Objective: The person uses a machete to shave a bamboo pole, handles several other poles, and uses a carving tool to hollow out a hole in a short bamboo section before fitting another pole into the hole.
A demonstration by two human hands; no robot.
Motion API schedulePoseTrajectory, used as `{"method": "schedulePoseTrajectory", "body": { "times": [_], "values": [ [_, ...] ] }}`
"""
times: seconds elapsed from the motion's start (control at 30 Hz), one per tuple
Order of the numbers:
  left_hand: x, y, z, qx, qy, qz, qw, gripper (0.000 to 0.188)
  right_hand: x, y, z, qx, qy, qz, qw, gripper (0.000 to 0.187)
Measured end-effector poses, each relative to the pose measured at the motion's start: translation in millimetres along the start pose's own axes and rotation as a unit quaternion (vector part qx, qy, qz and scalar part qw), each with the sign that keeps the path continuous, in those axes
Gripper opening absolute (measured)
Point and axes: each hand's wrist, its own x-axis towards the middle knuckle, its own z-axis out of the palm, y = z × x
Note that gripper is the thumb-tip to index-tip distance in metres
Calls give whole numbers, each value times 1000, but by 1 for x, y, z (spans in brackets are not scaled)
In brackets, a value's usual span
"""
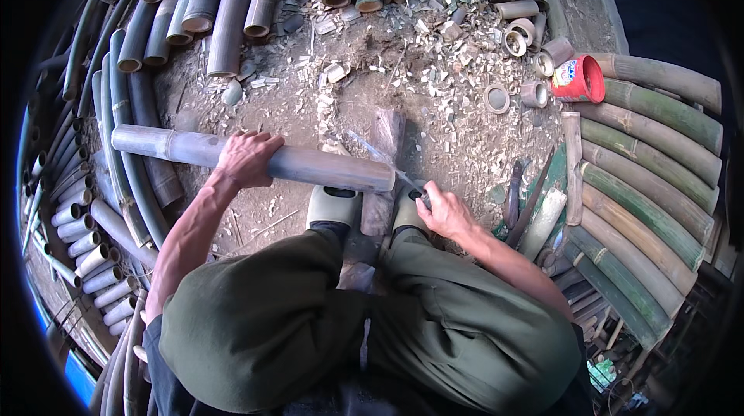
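Note:
My left hand (246, 159) is closed over the top of a thick bamboo pole (325, 168), which slants from the left down to a wooden block (387, 131) between my feet. The pole's right end rests on or just over that block. In my right hand (447, 213) is the dark handle of a tool with a long, thin blade (373, 147). The blade points away to the upper left and crosses close to the pole's right end. Whether it touches the bamboo, and whether it is a saw or a knife, I cannot tell.
Bamboo poles (232, 17) lie across the far side, and more are stacked at the left (97, 261). Split bamboo lengths (643, 183) fan out at the right beside a red bucket (589, 79). Chips and cut rings (496, 98) litter the dirt floor.

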Motion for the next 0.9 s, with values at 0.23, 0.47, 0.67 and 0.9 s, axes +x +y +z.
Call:
{"method": "schedulePoseTrajectory", "body": {
  "times": [0.23, 0.47, 0.67, 0.9],
  "values": [
    [-5, 3, 4, 8, 32, -6, 999, 58, 4, -65, -51, 183, 114, -118, 969, 32],
    [5, 8, 6, 11, 64, 20, 998, 58, 7, 5, -19, 38, -47, 59, 996, 32],
    [6, 17, 19, 20, 122, 12, 992, 63, -1, -44, -43, 163, 160, -135, 964, 30],
    [20, 6, 24, 29, 184, 34, 982, 55, 7, -9, -35, 71, -5, 55, 996, 27]
  ]
}}
